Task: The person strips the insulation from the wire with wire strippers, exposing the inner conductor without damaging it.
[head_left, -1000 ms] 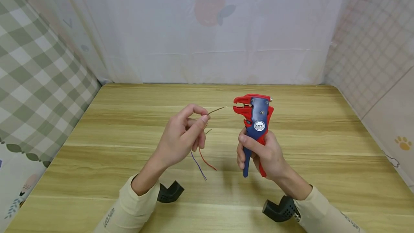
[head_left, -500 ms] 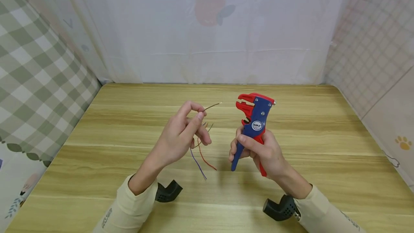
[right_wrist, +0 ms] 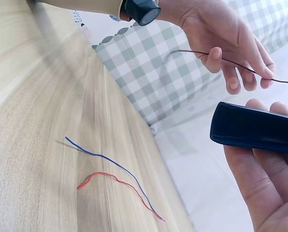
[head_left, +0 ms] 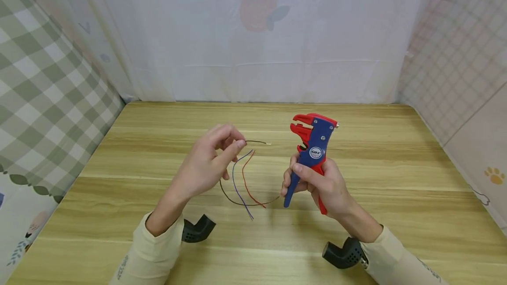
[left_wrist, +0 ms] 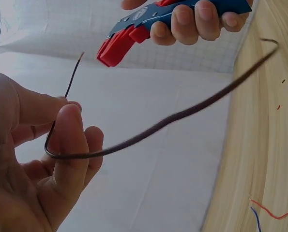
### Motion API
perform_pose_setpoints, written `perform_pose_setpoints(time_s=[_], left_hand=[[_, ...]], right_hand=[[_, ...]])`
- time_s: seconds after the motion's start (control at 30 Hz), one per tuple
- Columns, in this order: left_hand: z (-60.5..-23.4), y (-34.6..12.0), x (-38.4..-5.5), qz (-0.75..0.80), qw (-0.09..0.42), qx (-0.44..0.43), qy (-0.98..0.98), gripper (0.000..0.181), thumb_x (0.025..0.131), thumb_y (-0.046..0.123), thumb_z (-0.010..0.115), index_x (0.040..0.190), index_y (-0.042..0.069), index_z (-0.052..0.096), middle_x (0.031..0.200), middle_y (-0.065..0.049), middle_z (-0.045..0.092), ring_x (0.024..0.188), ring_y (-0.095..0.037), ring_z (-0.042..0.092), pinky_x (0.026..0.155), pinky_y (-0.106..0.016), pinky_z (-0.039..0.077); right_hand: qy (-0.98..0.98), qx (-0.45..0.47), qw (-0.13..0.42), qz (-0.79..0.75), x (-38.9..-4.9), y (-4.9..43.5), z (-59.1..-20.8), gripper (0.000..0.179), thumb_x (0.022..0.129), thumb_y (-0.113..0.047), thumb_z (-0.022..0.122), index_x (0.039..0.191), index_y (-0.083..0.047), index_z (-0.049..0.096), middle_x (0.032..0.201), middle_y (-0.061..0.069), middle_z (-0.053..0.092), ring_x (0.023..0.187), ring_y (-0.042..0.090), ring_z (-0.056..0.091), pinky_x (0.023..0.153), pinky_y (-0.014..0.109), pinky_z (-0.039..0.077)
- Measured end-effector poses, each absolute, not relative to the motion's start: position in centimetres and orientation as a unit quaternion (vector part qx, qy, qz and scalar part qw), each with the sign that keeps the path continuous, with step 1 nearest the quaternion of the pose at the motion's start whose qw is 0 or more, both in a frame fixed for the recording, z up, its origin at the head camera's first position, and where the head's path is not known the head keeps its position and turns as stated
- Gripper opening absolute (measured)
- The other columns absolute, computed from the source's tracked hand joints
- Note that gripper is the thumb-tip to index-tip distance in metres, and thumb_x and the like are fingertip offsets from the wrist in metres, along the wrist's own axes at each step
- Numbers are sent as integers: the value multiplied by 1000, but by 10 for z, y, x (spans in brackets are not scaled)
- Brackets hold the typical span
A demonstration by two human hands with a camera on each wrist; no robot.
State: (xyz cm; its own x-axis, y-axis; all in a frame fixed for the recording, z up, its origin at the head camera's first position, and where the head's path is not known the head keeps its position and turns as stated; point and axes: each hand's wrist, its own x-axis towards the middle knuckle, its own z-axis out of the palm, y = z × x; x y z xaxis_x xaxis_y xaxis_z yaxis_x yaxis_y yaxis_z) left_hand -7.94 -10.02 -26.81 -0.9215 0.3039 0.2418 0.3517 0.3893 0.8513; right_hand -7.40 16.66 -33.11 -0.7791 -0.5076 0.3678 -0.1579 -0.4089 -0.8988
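My left hand (head_left: 207,159) pinches a brown wire (left_wrist: 173,117) between thumb and index finger. A short end with a bare copper tip (left_wrist: 82,55) sticks out past the fingertips, and the long tail curves away below the hand. My right hand (head_left: 328,186) grips a blue and red wire stripper (head_left: 317,144) by its handles, head up. Its red jaws stand apart with nothing between them, a short way right of the copper tip. On the table under the hands lie a blue wire (right_wrist: 119,164) and a red wire (right_wrist: 134,192), close beside each other.
Tiny scraps of insulation (left_wrist: 279,107) lie on the wooden table (head_left: 158,126). A pale printed curtain (head_left: 198,34) rises behind the table's far edge, with a green checked cloth (head_left: 43,56) at left. Black camera mounts (head_left: 342,254) project from both wrists.
The stripper has tilted back and its head has moved right, away from the wire's tip. My left hand has shifted left and slightly down, and the brown wire's long tail now shows in a wide curve.
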Motion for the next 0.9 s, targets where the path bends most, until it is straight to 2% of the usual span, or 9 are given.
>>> perform_pose_setpoints(time_s=[0.13, 0.27, 0.4, 0.57, 0.77, 0.9], left_hand=[[-266, -109, -81, -498, 34, -211, -840, 8, 104, 10, 68, 104, 11, 75, 94, -5, 64, 82, -20, 61, 62, -31, 59], [-264, -122, -84, -484, 23, -219, -847, 9, 101, 12, 72, 104, 14, 80, 99, 0, 73, 85, -17, 60, 71, -27, 51], [-268, -141, -94, -493, -27, -225, -840, 11, 101, 12, 72, 106, 14, 81, 103, 1, 76, 88, -16, 63, 74, -26, 51], [-291, -166, -121, -506, -96, -240, -823, 13, 100, 9, 72, 109, 8, 81, 108, -6, 78, 98, -15, 69, 85, -27, 55], [-338, -179, -153, -484, -166, -182, -840, 17, 101, 15, 72, 112, 4, 78, 101, -2, 71, 91, -18, 57, 79, -28, 46], [-357, -179, -162, -447, -176, -160, -862, 17, 101, 15, 72, 110, 3, 79, 97, -4, 71, 86, -19, 52, 76, -30, 43]], right_hand=[[534, -314, 109, -777, -74, 167, -331, 23, 108, 2, 37, 110, -7, 58, 93, 5, 76, 81, 22, 79, 78, 43, 66], [539, -311, 107, -776, -74, 166, -331, 22, 108, 3, 37, 109, -7, 57, 93, 5, 76, 80, 22, 79, 78, 43, 66], [544, -306, 108, -774, -74, 166, -331, 21, 108, 2, 38, 109, -7, 57, 93, 4, 76, 81, 22, 79, 78, 43, 65], [544, -302, 111, -775, -74, 167, -331, 21, 109, 2, 38, 109, -6, 57, 93, 4, 76, 81, 22, 79, 79, 43, 65], [545, -300, 115, -775, -74, 168, -332, 20, 109, 1, 38, 109, -6, 57, 93, 4, 76, 81, 22, 79, 79, 44, 65], [546, -300, 115, -774, -75, 169, -332, 20, 109, 1, 38, 110, -6, 57, 93, 4, 76, 81, 22, 79, 79, 44, 65]])
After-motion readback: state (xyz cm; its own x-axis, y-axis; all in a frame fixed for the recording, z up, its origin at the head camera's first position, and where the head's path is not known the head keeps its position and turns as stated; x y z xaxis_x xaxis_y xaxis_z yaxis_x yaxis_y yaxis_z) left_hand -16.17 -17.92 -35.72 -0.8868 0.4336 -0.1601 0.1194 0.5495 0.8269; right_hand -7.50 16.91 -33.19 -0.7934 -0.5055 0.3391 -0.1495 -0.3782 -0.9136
